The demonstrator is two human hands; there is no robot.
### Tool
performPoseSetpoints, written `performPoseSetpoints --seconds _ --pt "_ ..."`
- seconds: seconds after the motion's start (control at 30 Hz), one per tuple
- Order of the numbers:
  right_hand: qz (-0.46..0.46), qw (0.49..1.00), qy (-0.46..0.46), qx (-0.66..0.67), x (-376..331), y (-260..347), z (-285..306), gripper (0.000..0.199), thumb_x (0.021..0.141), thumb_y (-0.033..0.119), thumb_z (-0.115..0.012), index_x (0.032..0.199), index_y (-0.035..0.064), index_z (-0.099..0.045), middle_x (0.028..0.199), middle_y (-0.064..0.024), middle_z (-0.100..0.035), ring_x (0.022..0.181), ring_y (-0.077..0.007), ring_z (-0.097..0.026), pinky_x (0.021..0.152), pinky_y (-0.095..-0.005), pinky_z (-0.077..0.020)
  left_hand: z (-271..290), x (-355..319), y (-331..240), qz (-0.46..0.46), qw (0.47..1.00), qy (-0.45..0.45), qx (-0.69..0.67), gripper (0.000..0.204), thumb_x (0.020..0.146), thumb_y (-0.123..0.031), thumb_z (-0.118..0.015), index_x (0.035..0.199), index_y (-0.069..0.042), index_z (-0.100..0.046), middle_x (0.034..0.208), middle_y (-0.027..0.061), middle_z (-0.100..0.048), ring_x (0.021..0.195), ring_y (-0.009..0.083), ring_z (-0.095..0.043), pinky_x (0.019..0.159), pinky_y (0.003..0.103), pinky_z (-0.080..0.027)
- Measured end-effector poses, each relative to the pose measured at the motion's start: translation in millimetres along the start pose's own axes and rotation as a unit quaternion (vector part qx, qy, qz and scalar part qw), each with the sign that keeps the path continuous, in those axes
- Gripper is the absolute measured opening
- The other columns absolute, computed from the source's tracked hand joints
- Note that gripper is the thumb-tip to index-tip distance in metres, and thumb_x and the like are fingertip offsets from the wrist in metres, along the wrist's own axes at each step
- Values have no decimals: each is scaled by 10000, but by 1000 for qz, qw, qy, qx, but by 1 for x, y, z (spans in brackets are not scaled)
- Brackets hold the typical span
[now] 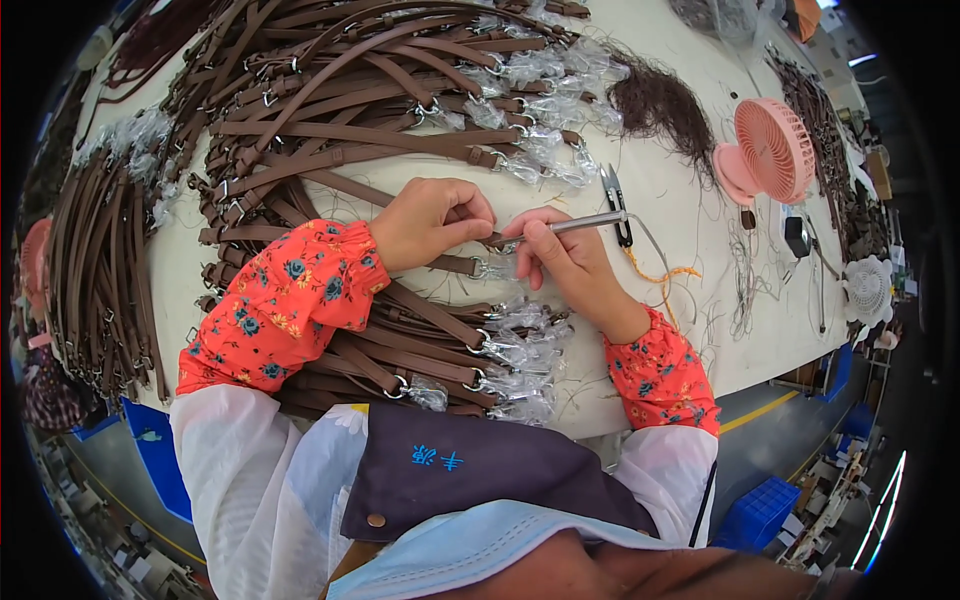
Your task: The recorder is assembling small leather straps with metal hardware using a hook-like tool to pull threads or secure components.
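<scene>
My left hand (435, 222) is closed in a pinch on the end of a brown strap (345, 187), most of which runs back under the hand to the pile. In my right hand (570, 262) is a slim silver pen-shaped tool (590, 221) with a thin cord at its back end. Its tip meets the strap end between the two hands; fingers partly cover that spot. Just right of the tool lie black thread snips (615, 205), points away from me. Several brown straps (430, 315) with metal clasps in clear plastic wrap (525, 345) lie below my hands.
A large heap of brown straps (330, 130) covers the back left, with another bundle (110, 260) at far left. Dark thread scraps (660, 105) lie behind. To the right stand a pink fan (770, 150) and a small black box (797, 237); an orange cord (665, 276) lies nearer.
</scene>
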State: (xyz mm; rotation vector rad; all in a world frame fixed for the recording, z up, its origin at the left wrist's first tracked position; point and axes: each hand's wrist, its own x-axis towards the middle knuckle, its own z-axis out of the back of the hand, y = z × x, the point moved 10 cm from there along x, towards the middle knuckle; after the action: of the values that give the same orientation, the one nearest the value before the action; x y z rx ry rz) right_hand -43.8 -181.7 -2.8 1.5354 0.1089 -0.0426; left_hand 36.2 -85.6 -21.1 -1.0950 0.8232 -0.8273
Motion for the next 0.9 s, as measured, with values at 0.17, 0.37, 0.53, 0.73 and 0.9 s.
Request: performPoseSetpoints --seconds 0.17,0.37,0.53,0.73,0.9 --pt "1 1000 2 -6 1 0 -1 355 1026 323 -453 1028 13 -626 688 -15 -597 546 -61 -536 498 -203 -421 -2 0 -1 -1 1000 7 -12 85 919 -72 -624 910 13 -620 961 30 -649 788 45 -557 710 214 -484" --pt "-2 1000 4 -17 -4 0 -2 346 1025 317 -458 1027 15 -627 687 -17 -597 542 -62 -538 498 -203 -422 -6 -3 -5 -1 1000 9 -3 89 916 -76 -627 907 13 -619 960 28 -652 787 42 -555 708 212 -482" --pt "-10 1000 1 -16 -6 -3 -4 342 1023 315 -463 1020 17 -629 687 -16 -598 541 -64 -538 497 -206 -420 -8 -5 0 -13 1000 -3 -5 99 898 -81 -642 914 16 -636 883 36 -658 755 55 -575 685 223 -488" --pt "0 1000 4 -30 4 9 -7 347 1022 315 -463 1012 11 -629 691 -16 -599 541 -69 -540 503 -217 -425 6 -5 -8 -37 999 -19 -14 114 892 -87 -644 929 21 -644 807 39 -659 717 69 -591 653 236 -490" --pt "10 999 -15 -41 1 12 12 353 1025 328 -450 1045 13 -606 707 -34 -609 563 -75 -546 529 -208 -440 10 15 -6 -48 996 -53 -55 122 908 -90 -623 957 17 -592 787 32 -642 706 67 -587 644 240 -490"
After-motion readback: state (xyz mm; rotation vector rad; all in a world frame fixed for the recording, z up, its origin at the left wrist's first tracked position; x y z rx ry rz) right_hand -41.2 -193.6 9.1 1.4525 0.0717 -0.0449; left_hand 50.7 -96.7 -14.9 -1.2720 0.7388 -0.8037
